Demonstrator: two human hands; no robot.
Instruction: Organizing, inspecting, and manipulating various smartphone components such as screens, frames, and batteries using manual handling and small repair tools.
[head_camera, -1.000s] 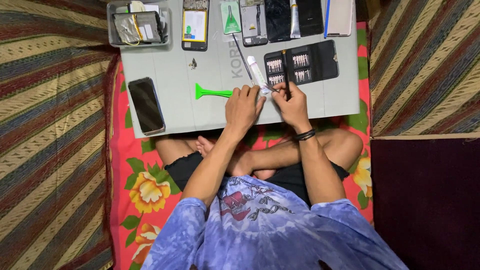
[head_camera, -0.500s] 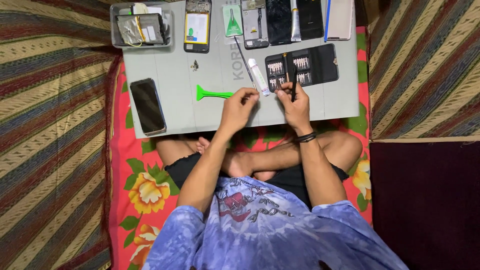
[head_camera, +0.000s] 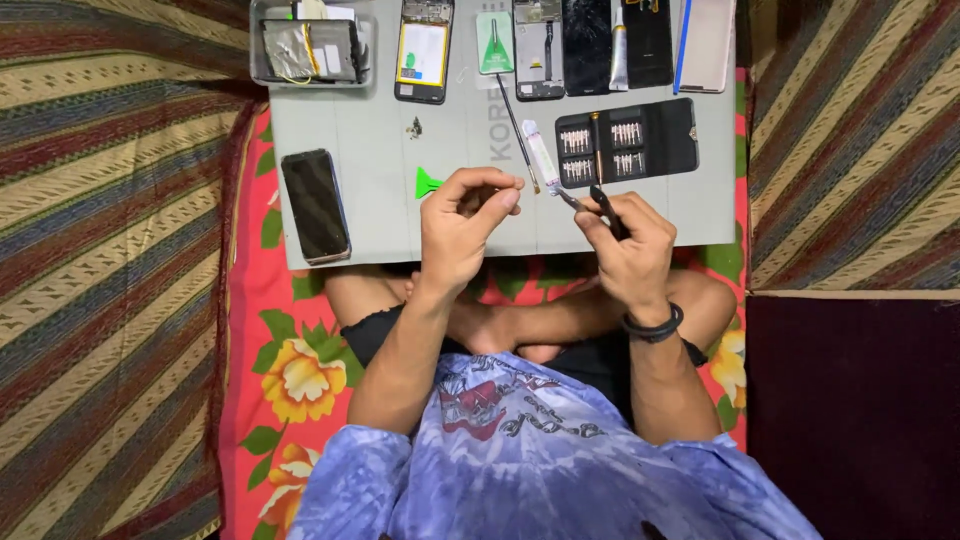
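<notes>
My left hand (head_camera: 462, 215) hovers over the near edge of the grey work mat (head_camera: 390, 215). Its thumb and forefinger are pinched together, and whether anything tiny lies between them I cannot tell. It covers most of a green pry tool (head_camera: 428, 183). My right hand (head_camera: 628, 245) grips a thin black-handled tool (head_camera: 600, 203), whose metal tip points left toward the left fingertips. Just beyond the two hands lie a white tube (head_camera: 540, 155) and an open black case of screwdriver bits (head_camera: 640, 140).
A black phone (head_camera: 315, 205) lies at the mat's left. Along the far edge are a grey parts tray (head_camera: 262, 45), an opened phone with a yellow battery (head_camera: 422, 50), a green card (head_camera: 495, 42) and several dark phone panels (head_camera: 590, 45). Striped cloth surrounds the mat.
My left hand lifted off the mat beside the tube, curled into a pinch and shifted left over the green tool. My right hand drew slightly nearer, still holding its tool.
</notes>
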